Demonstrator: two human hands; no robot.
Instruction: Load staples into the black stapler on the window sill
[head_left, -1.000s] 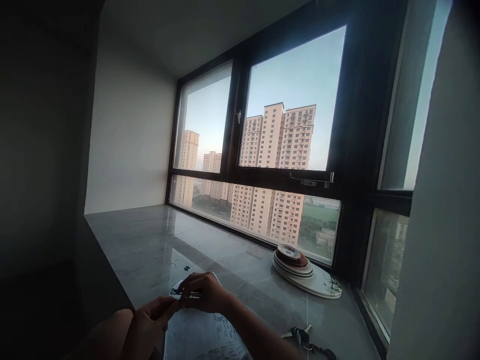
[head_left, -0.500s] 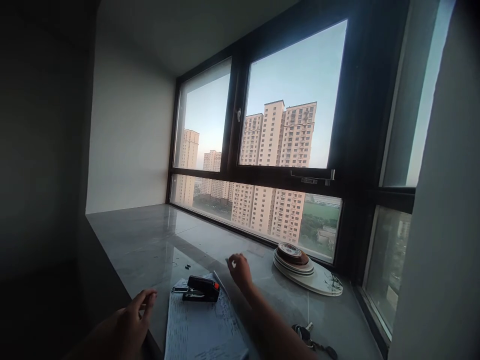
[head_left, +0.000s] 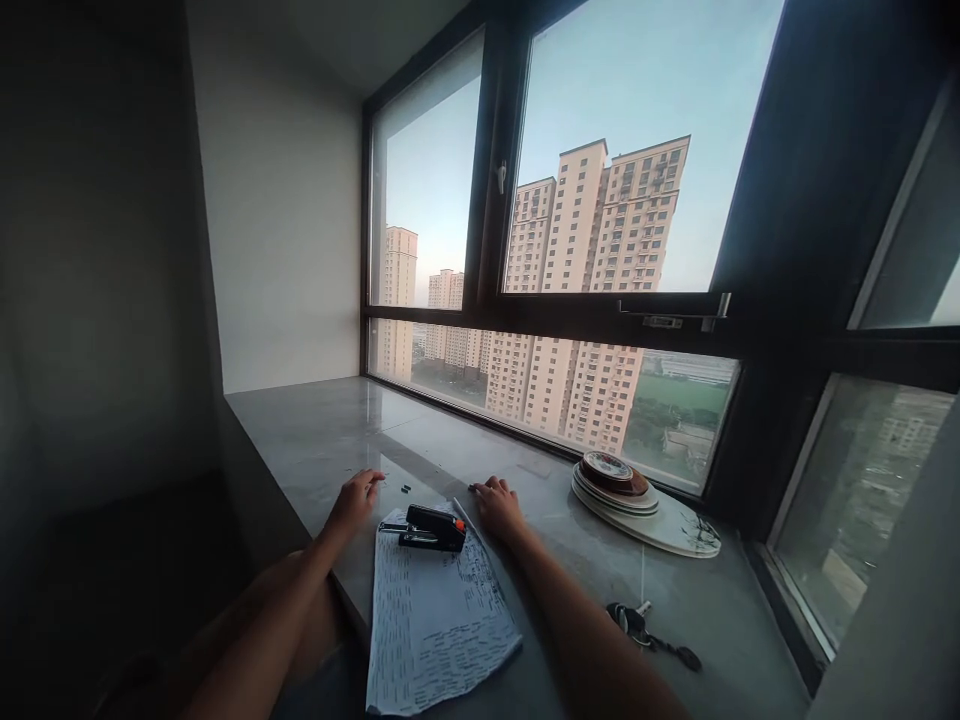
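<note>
Stapler [head_left: 435, 530] lies free on paper [head_left: 427, 610], work seemingly paused; left hand [head_left: 357, 498] has moved forward, grip narrowly parted; right hand [head_left: 499, 505], can't tell.

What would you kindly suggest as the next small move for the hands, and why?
Perhaps the left hand should reach for the small dark pieces: they lie close by on the windowsill, while the stapler rests unheld on the paper.
</note>
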